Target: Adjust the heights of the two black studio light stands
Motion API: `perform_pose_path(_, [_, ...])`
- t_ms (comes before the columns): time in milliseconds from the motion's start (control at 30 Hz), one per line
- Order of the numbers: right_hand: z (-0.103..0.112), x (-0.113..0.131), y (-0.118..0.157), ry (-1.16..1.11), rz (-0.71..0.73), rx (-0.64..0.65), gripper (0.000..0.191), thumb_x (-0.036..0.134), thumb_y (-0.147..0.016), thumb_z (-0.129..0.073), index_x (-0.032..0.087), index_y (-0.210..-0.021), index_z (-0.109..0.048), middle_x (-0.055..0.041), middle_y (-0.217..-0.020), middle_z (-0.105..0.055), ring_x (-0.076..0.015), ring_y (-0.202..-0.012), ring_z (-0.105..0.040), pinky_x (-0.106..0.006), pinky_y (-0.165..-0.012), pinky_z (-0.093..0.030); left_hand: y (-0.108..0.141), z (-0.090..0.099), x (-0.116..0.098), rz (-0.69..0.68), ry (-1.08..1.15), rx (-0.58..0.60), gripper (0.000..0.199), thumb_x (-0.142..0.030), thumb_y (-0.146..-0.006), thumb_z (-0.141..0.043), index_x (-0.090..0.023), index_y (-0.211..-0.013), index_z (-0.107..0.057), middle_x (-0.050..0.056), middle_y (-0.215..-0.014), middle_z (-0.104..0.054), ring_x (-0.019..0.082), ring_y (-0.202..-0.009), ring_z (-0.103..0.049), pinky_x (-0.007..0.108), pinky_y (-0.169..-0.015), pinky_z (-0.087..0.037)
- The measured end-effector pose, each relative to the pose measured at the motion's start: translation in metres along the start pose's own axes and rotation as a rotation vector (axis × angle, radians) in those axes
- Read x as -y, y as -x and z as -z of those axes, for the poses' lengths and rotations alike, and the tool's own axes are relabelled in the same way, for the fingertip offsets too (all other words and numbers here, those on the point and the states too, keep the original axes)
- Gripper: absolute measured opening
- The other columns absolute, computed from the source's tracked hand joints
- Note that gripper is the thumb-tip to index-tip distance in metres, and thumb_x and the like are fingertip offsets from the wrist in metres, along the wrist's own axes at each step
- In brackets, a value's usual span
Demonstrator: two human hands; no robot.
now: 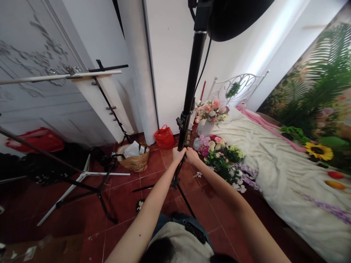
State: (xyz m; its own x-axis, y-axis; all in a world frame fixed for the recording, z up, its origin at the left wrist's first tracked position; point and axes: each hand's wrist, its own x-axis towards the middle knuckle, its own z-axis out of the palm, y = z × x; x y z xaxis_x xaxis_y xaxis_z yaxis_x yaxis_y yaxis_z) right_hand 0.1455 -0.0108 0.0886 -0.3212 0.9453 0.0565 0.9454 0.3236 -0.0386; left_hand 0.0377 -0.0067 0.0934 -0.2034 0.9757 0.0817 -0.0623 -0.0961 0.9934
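A black light stand [192, 78] rises in front of me, its tripod legs spread on the floor and a large black lamp shade [236, 18] at its top. My left hand [178, 156] is closed around the lower part of the pole. Close beside it, my right hand [192, 156] grips the same stand from the right, its fingers curled and partly hidden. A clamp knob [180, 122] sticks out of the pole above both hands. From the shade, a thin black cable [204, 65] hangs along the pole.
Bunches of artificial flowers [212, 146] lie right of the stand, against a bed with a cream blanket [252, 144]. Left are a red bag [164, 137], a woven basket [134, 160] and a white-legged stand [79, 179]. Red tiles [153, 164] cover the floor.
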Motion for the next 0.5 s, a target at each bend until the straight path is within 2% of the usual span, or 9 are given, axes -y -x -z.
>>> perform_pose_path(133, [0.016,-0.005,-0.007,-0.015,0.001,0.107,0.022,0.020,-0.073,-0.064,0.015,-0.094,-0.063,-0.0119,-0.104,-0.059,-0.0227,-0.099,-0.054,-0.028,-0.078,-0.042,0.001,-0.001,-0.002,0.011,-0.018,-0.006,0.024,-0.030,-0.060,-0.063,-0.014,-0.047,-0.050,-0.003,-0.045,-0.045,0.008,-0.045,-0.042,0.019,-0.044,-0.030])
perform_pose_path(200, [0.016,-0.003,-0.004,-0.054,-0.047,0.081,0.020,0.020,-0.074,-0.063,0.017,-0.094,-0.063,-0.0094,-0.100,-0.061,-0.0208,-0.096,-0.056,-0.026,-0.075,-0.043,0.001,-0.001,0.001,0.019,-0.028,-0.015,0.023,-0.031,-0.061,-0.062,-0.014,-0.048,-0.051,-0.002,-0.045,-0.046,0.008,-0.045,-0.043,0.019,-0.044,-0.031])
perform_pose_path(333, [0.003,0.008,0.015,-0.137,-0.149,-0.144,0.022,0.018,-0.081,-0.054,0.020,-0.103,-0.060,-0.0073,-0.104,-0.061,-0.0186,-0.097,-0.054,-0.024,-0.072,-0.044,0.000,-0.001,0.009,0.005,-0.046,-0.030,0.023,-0.030,-0.061,-0.061,-0.015,-0.048,-0.050,-0.001,-0.046,-0.047,0.009,-0.045,-0.045,0.018,-0.043,-0.031])
perform_pose_path(500, [-0.013,0.017,0.038,-0.294,-0.161,-0.382,0.028,0.019,-0.088,-0.042,0.022,-0.109,-0.059,-0.0065,-0.120,-0.056,-0.0182,-0.104,-0.052,-0.027,-0.081,-0.047,-0.002,-0.002,0.013,-0.009,-0.052,-0.041,0.023,-0.029,-0.060,-0.061,-0.015,-0.047,-0.047,-0.002,-0.047,-0.047,0.008,-0.045,-0.043,0.018,-0.042,-0.030])
